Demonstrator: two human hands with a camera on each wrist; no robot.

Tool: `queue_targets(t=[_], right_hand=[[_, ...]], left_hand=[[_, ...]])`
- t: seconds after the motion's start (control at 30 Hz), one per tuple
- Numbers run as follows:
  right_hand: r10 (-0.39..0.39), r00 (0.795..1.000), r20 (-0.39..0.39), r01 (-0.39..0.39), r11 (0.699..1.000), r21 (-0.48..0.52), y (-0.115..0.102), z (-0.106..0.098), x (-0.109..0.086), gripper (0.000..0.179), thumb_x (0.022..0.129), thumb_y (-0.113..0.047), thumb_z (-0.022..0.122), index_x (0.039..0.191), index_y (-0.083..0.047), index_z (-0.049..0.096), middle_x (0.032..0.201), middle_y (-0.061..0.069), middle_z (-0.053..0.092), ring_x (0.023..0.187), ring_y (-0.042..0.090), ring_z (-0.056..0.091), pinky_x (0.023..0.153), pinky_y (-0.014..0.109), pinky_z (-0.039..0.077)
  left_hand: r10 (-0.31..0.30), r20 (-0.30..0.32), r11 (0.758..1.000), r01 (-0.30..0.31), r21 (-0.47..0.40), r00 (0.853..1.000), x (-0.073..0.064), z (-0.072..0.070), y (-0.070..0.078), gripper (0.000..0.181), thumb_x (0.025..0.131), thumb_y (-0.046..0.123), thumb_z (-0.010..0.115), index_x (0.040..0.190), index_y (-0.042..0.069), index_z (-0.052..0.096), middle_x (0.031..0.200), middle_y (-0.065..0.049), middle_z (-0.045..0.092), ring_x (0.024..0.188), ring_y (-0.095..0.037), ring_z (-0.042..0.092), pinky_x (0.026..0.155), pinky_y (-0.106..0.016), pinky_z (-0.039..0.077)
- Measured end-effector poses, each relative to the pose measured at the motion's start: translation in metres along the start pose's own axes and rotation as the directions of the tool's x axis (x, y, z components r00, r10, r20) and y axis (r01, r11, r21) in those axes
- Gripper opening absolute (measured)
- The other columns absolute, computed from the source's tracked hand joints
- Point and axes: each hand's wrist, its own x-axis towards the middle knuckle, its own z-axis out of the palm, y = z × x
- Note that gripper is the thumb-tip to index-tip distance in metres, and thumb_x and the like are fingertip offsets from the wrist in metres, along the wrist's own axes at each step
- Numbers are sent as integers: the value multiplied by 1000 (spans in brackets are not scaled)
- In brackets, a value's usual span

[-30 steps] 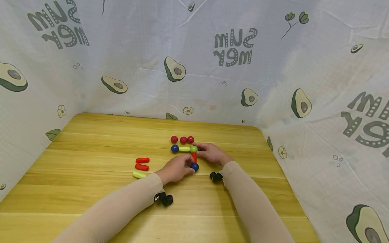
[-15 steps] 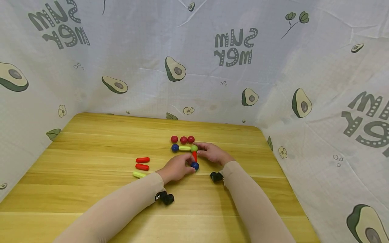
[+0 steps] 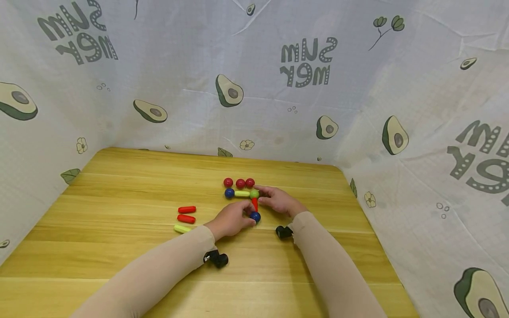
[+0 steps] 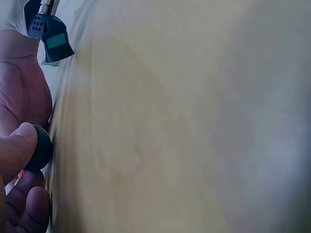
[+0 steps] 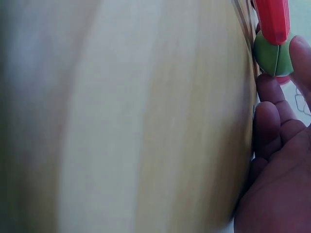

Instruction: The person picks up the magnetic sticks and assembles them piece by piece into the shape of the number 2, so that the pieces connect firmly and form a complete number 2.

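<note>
In the head view my left hand (image 3: 231, 219) pinches the near blue ball (image 3: 255, 217) between thumb and fingers. The same dark ball (image 4: 41, 149) shows in the left wrist view. A red rod (image 3: 254, 204) runs from this ball to a green ball (image 3: 254, 194). My right hand (image 3: 280, 201) holds the green ball, with the thumb and a finger on it in the right wrist view, where the red rod (image 5: 273, 19) meets the green ball (image 5: 273, 54). A yellow-green rod (image 3: 241, 194) lies between the green ball and another blue ball (image 3: 229, 193), forming a corner shape.
Three dark red balls (image 3: 240, 183) lie in a row just behind the corner shape. To the left are two loose red rods (image 3: 186, 213) and a yellow-green rod (image 3: 182, 229), close to my left forearm. Printed cloth (image 3: 254, 119) encloses the wooden table (image 3: 131, 190) at the back and sides.
The near blue ball and my left hand have shifted very slightly away from me. Both hands keep their grip, and the loose pieces stay put.
</note>
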Motion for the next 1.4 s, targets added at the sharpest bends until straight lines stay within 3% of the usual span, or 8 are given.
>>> queue_targets(t=[0.2, 0.57, 0.8, 0.97, 1.17, 1.4], right_hand=[[-2, 1000, -24, 2, 1000, -6, 1, -3, -7, 56, 107, -23, 62, 160, -24, 46, 155, 17, 55, 148, 38, 47, 127, 58, 29], [-21, 1000, -11, 20, 997, -73, -13, 4, -40, 42, 104, -18, 68, 145, -22, 63, 146, 12, 62, 135, 35, 59, 115, 54, 47], [-77, 995, 57, 80, 995, -61, -16, 15, -50, 35, 100, -13, 73, 135, -15, 70, 131, 7, 71, 115, 22, 67, 102, 41, 56], [-78, 996, 50, 80, 996, -38, -19, 20, -51, 36, 97, -11, 76, 133, -11, 70, 126, 9, 71, 103, 18, 64, 91, 32, 56], [-15, 1000, 26, 16, 999, -42, -22, 22, -50, 32, 97, -13, 77, 128, -12, 71, 122, 6, 72, 101, 17, 63, 90, 32, 55], [14, 1000, 22, -12, 997, -77, -23, 22, -50, 30, 98, -16, 76, 127, -15, 71, 119, 5, 71, 101, 18, 62, 90, 33, 53]], left_hand=[[-6, -1, 1000, 6, -11, 1000, -1, -1, 0, 21, 97, 27, 79, 111, 22, 65, 110, 4, 69, 99, -16, 62, 97, -40, 52], [-19, 4, 1000, 19, 3, 1000, -2, -4, 1, 21, 97, 30, 78, 111, 23, 64, 111, 4, 68, 99, -16, 61, 96, -39, 52], [-30, 1, 1000, 30, -3, 1000, -2, -8, 3, 23, 96, 29, 80, 109, 20, 64, 111, 2, 69, 98, -17, 61, 95, -39, 52], [-18, 26, 999, 18, 27, 999, -3, -16, 1, 26, 95, 26, 81, 113, 16, 65, 113, 0, 70, 104, -18, 63, 101, -41, 53], [-43, 60, 991, 35, 129, 997, -12, -43, -4, 27, 96, 24, 79, 119, 16, 67, 117, 0, 71, 106, -18, 65, 103, -42, 54], [-69, 28, 965, 59, 254, 997, -36, -100, -22, 33, 102, 24, 72, 132, 13, 66, 134, -6, 69, 118, -24, 66, 104, -46, 54]])
